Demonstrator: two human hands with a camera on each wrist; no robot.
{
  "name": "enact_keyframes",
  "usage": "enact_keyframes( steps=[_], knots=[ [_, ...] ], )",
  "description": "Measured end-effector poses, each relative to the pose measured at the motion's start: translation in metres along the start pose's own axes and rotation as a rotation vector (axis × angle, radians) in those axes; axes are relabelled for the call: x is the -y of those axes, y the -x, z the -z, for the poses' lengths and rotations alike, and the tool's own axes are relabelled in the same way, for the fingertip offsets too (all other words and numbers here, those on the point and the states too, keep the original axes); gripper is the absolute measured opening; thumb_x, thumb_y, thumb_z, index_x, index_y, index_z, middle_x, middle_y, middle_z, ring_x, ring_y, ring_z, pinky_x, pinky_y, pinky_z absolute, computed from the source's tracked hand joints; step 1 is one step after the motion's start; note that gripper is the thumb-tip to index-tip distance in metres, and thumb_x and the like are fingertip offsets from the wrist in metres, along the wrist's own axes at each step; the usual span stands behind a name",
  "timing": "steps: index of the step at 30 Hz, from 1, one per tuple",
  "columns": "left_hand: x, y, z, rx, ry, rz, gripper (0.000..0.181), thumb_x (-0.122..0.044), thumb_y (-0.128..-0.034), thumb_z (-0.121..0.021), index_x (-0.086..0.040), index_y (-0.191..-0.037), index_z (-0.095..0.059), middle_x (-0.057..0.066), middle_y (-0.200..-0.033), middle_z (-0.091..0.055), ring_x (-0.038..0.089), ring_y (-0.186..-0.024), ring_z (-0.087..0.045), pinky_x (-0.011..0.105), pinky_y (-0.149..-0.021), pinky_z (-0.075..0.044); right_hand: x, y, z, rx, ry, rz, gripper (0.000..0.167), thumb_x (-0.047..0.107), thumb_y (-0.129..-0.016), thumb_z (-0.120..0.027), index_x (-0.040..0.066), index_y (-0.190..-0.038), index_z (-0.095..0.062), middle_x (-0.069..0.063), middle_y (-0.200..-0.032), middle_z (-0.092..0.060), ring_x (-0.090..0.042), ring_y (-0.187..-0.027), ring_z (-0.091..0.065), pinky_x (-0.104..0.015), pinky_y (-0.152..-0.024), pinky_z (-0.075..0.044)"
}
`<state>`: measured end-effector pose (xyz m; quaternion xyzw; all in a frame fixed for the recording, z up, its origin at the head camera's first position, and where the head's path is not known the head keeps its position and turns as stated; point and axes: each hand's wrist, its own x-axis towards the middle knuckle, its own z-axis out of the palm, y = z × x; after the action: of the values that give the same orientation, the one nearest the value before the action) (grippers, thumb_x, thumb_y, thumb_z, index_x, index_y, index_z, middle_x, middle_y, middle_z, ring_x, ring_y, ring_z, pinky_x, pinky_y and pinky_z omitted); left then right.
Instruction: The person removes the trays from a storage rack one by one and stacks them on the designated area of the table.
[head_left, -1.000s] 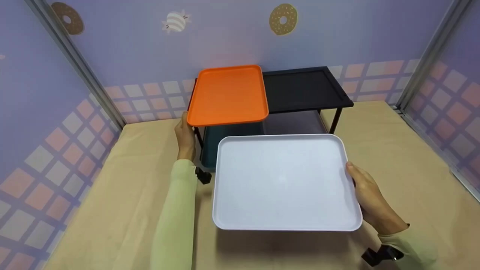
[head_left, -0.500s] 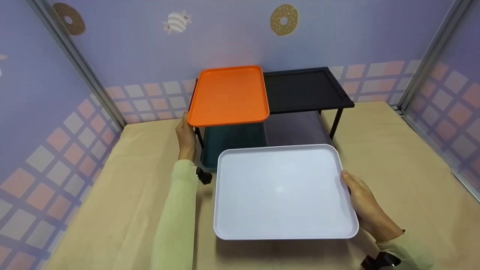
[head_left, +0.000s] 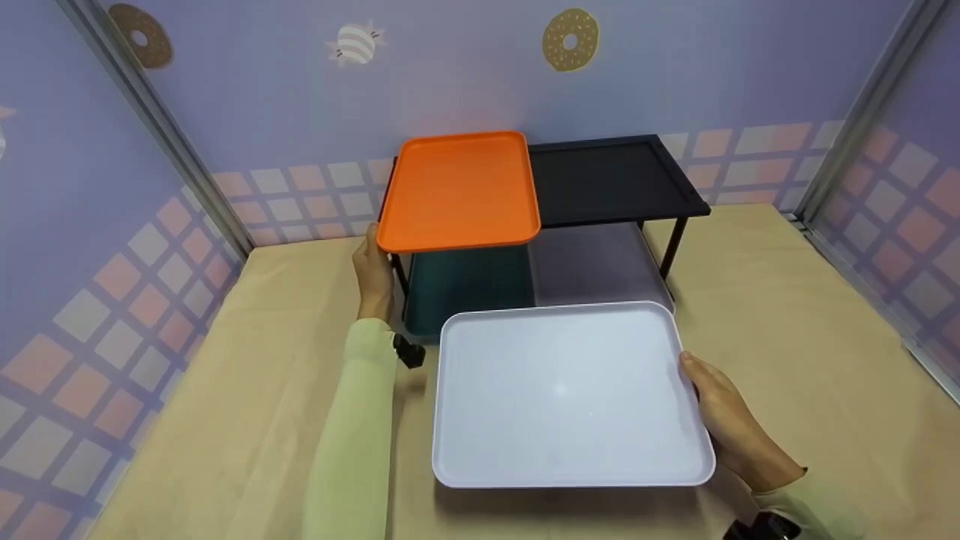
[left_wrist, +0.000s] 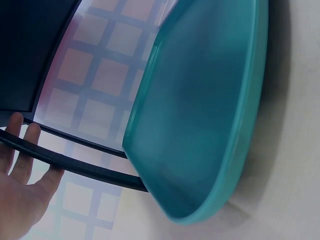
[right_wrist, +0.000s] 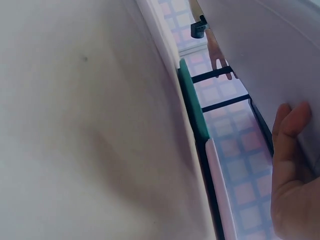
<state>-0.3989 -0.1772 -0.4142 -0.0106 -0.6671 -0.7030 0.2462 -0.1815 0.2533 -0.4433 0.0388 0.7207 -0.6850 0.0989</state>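
My left hand holds the front left corner of a black two-tier rack. In the left wrist view its fingers pass behind a thin black leg, under the top shelf. An orange tray lies on the left of that shelf. Below it sit a dark green tray and a greyish-lilac tray, side by side. My right hand grips a white tray by its right edge, thumb on top, fingertips underneath. The white tray is raised in front of the rack.
A beige cloth covers the table. Behind the rack stands a patterned lilac wall, with side walls at left and right. Metal posts mark the corners. Bare black shelf shows right of the orange tray.
The right hand has drawn the white tray down and back toward me, exposing more of the lower green and lilac trays. My left hand, the rack and the orange tray stay in place.
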Motion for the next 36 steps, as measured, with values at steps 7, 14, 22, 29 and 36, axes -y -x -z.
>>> enact_keyframes(
  steps=[7, 14, 22, 29, 36],
  knots=[
    [0.000, 0.000, 0.000, 0.015, 0.020, 0.006, 0.043, -0.042, -0.1086, -0.042, -0.021, -0.075, -0.059, 0.002, -0.077, -0.049, 0.032, -0.092, -0.048, 0.045, -0.089, -0.039, -0.004, -0.002, 0.001, -0.017, 0.002, -0.020, 0.075, 0.058, -0.108, -0.028, 0.001, -0.157, -0.023, -0.007, -0.116, -0.056, -0.017, -0.102, -0.060, -0.032, -0.090, -0.050],
    [0.001, 0.000, -0.002, 0.003, 0.014, 0.002, 0.045, -0.044, -0.1076, -0.043, -0.021, -0.072, -0.055, 0.010, -0.077, -0.048, 0.026, -0.085, -0.047, 0.041, -0.087, -0.040, -0.007, -0.004, 0.001, -0.037, 0.012, -0.062, 0.076, 0.059, -0.107, -0.030, 0.001, -0.157, -0.023, -0.005, -0.112, -0.057, -0.016, -0.099, -0.060, -0.032, -0.089, -0.051],
    [0.001, 0.000, -0.002, -0.007, -0.001, -0.018, 0.045, -0.041, -0.1073, -0.043, -0.021, -0.069, -0.052, 0.018, -0.076, -0.041, 0.029, -0.079, -0.041, 0.033, -0.075, -0.033, -0.015, -0.007, 0.000, 0.010, -0.033, -0.060, 0.068, 0.054, -0.109, -0.030, -0.002, -0.148, -0.030, -0.005, -0.106, -0.059, -0.018, -0.093, -0.062, -0.036, -0.084, -0.053],
    [0.000, 0.000, -0.002, -0.001, 0.009, 0.007, 0.047, -0.045, -0.1074, -0.044, -0.021, -0.068, -0.049, 0.008, -0.074, -0.051, 0.030, -0.089, -0.048, 0.042, -0.087, -0.038, -0.019, -0.011, -0.001, 0.052, -0.077, -0.076, 0.064, 0.051, -0.110, -0.029, -0.002, -0.148, -0.030, -0.005, -0.109, -0.060, -0.019, -0.097, -0.062, -0.037, -0.087, -0.053],
    [-0.001, -0.001, 0.000, 0.012, -0.002, 0.027, 0.044, -0.043, -0.1081, -0.042, -0.021, -0.073, -0.058, -0.005, -0.071, -0.054, 0.033, -0.092, -0.049, 0.045, -0.090, -0.039, -0.021, -0.012, -0.001, 0.079, -0.133, -0.112, 0.065, 0.052, -0.110, -0.032, 0.000, -0.149, -0.028, -0.006, -0.112, -0.060, -0.019, -0.101, -0.062, -0.038, -0.090, -0.052]
  ],
)
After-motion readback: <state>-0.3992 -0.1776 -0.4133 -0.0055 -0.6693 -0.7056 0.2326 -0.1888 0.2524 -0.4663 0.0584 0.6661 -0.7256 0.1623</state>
